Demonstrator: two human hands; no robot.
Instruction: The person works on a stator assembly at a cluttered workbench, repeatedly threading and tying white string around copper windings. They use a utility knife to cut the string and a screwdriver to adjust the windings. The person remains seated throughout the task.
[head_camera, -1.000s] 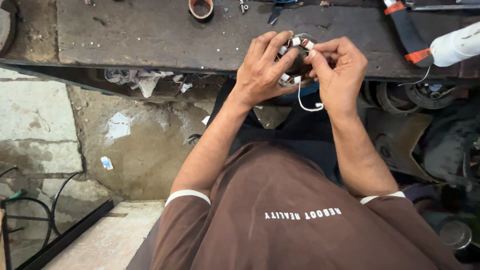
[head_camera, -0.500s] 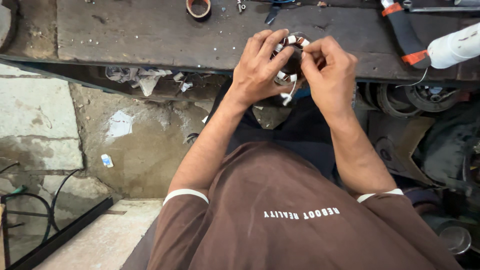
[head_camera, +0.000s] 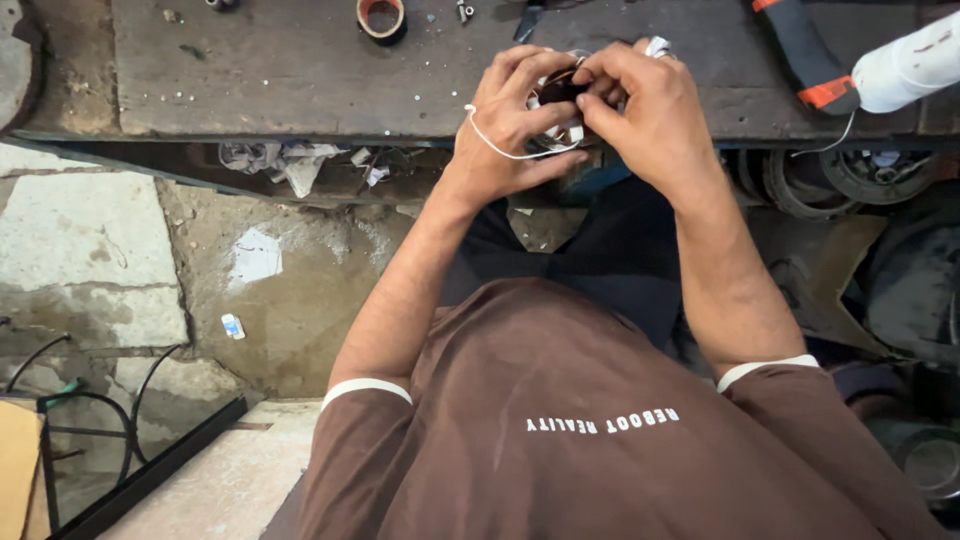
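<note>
Two hands meet over the near edge of the desk (head_camera: 300, 70), both closed around one small round part (head_camera: 558, 95) of dark metal with white pieces on its rim. The left hand (head_camera: 510, 125) cups the part from the left and from below, fingers curled up over it and thumb lying under it. The right hand (head_camera: 650, 110) grips it from the right, its fingertips (head_camera: 600, 75) pinched onto the top of the part. Most of the part is hidden between the palms, so its exact shape cannot be told. A thin white wire (head_camera: 500, 150) comes from the part and loops across the back of the left hand near the wrist.

On the desk, well apart from the hands and beyond them, stands a roll of tape (head_camera: 381, 17) with an orange core. To the right lie a dark tool handle with an orange band (head_camera: 800, 55) and, just beside it, a white tube-shaped thing (head_camera: 905, 70) that runs off the picture's edge. Under the desk's edge on the left hang crumpled rags (head_camera: 280, 160). Dark rings (head_camera: 870, 175) sit under the desk on the right. The floor (head_camera: 110, 250) below is rough grey concrete, with black cables (head_camera: 90, 400) at the far left. The person wears a brown shirt (head_camera: 560, 420) with pale sleeve cuffs.
</note>
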